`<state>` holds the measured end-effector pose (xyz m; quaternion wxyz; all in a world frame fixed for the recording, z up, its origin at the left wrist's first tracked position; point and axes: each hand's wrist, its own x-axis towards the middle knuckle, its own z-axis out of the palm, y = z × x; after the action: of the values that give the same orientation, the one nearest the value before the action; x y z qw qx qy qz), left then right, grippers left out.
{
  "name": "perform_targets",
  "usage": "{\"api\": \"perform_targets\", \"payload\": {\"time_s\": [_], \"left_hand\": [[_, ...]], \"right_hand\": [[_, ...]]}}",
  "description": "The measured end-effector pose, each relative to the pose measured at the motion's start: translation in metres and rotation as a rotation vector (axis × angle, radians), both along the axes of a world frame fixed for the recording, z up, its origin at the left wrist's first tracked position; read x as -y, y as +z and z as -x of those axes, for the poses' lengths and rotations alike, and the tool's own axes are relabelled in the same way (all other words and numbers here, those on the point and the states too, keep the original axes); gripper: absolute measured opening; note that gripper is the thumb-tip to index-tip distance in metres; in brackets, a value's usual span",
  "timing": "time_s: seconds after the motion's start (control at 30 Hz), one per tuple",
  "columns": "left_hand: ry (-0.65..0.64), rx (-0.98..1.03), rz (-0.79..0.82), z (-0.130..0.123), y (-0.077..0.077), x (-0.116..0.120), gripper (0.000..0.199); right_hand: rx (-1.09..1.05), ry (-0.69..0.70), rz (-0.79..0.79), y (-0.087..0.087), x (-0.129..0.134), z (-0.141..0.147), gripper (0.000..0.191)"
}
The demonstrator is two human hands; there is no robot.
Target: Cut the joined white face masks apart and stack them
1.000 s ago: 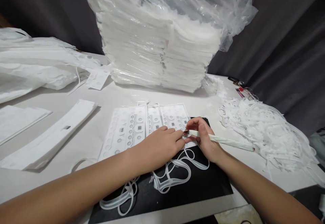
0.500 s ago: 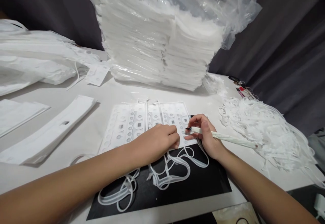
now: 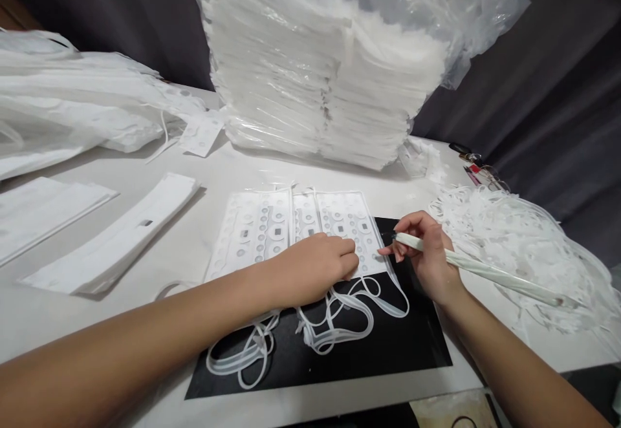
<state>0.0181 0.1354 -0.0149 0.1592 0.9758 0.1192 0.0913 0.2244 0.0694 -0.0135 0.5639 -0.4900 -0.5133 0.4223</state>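
Observation:
White printed pieces [image 3: 334, 211] with rows of circles and small dark squares lie side by side, partly over a black sheet [image 3: 388, 344]. My left hand [image 3: 320, 266] rests on their lower part with its fingers curled down; whatever is under the fingertips is hidden. A pale, wrapped pen-like tool [image 3: 499, 273] with a dark tip is held between the thumb and fingers of my right hand [image 3: 427, 256], just right of the pieces. Looped white straps [image 3: 339, 331] spread over the black sheet below my left hand.
Behind stands a tall plastic-wrapped stack of white sheets [image 3: 310, 85]. A heap of thin white strips [image 3: 533, 247] lies at the right. Folded white strips [image 3: 121, 234] and a white bag [image 3: 72, 111] are on the left.
My right hand and the tool have moved right, off the printed pieces. My left hand remains on them. The whole view has shifted slightly.

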Motion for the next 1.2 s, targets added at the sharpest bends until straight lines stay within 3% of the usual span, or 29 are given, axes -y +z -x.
{"api": "perform_targets", "payload": {"time_s": [0.17, 0.33, 0.57, 0.87, 1.03, 1.2], "left_hand": [[0.079, 0.166, 0.437, 0.008, 0.001, -0.009, 0.015], [0.052, 0.167, 0.496, 0.01, 0.0, -0.01, 0.013], [0.064, 0.076, 0.366, 0.007, -0.001, -0.005, 0.013], [0.085, -0.115, -0.04, -0.005, 0.002, 0.002, 0.016], [0.086, -0.183, -0.096, -0.007, 0.004, 0.005, 0.018], [0.035, -0.175, -0.06, -0.005, 0.006, 0.002, 0.016]], "right_hand": [[0.115, 0.039, 0.072, -0.006, -0.001, -0.004, 0.051], [0.231, 0.052, 0.087, -0.005, 0.002, -0.007, 0.054], [0.276, 0.066, 0.07, -0.001, 0.004, -0.005, 0.055], [0.151, 0.08, 0.075, 0.001, 0.004, -0.003, 0.053], [0.054, 0.051, 0.055, 0.004, 0.004, -0.003, 0.053], [0.107, 0.07, 0.093, -0.002, 0.002, -0.002, 0.053]]}}
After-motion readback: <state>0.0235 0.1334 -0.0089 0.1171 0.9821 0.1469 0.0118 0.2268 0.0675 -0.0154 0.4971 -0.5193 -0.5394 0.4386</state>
